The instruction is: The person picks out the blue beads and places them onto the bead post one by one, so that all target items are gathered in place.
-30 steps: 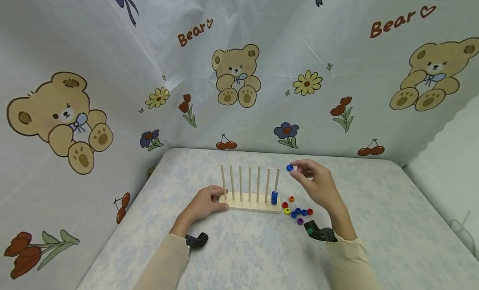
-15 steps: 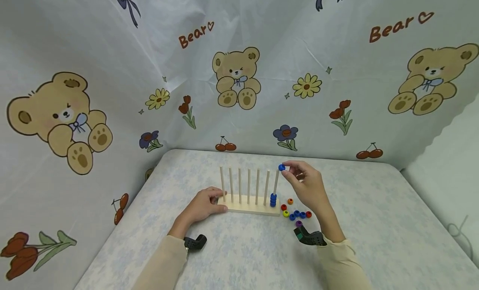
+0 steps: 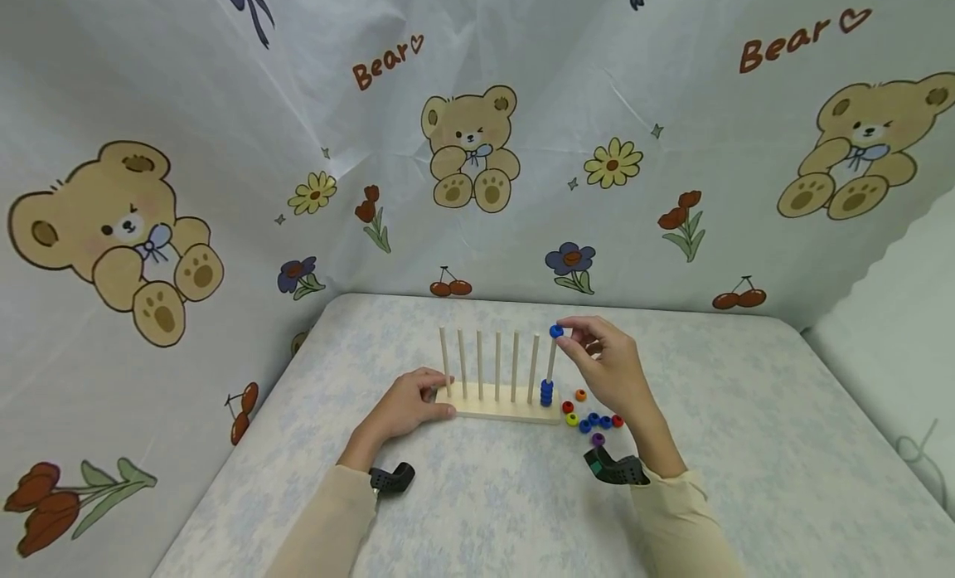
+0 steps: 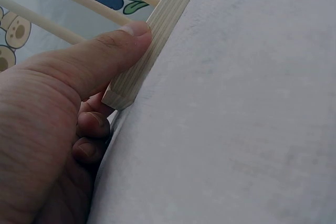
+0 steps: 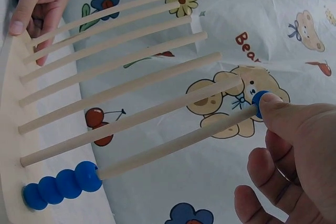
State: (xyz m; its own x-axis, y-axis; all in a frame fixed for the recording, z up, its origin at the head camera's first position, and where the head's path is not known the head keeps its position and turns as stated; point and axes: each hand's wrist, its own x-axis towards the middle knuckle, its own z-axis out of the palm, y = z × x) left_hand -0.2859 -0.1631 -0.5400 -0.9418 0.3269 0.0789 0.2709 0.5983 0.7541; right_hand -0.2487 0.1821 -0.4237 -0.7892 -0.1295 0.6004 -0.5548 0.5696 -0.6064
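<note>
My right hand [image 3: 608, 358] pinches a blue bead [image 3: 556, 331] between thumb and forefinger at the top of the rightmost peg [image 3: 551, 358]. In the right wrist view that bead [image 5: 257, 103] sits at the peg's tip; how far it is threaded is hidden by the thumb. Several blue beads [image 5: 65, 183] are stacked at the foot of the same peg. My left hand [image 3: 403, 405] grips the left end of the wooden base [image 3: 496, 405], its thumb along the front edge [image 4: 139, 66] in the left wrist view. The other upright pegs [image 3: 497, 366] carry no beads.
Loose beads lie right of the base: orange [image 3: 580, 395], red [image 3: 568, 407], yellow [image 3: 571, 419], purple [image 3: 598, 439], another red [image 3: 618, 421] and several blue [image 3: 593, 419]. A bear-printed cloth [image 3: 537, 230] hangs behind the table [image 3: 477, 503].
My right hand has moved left with the blue bead, from beside the rightmost peg to its top. My left hand has stayed on the base.
</note>
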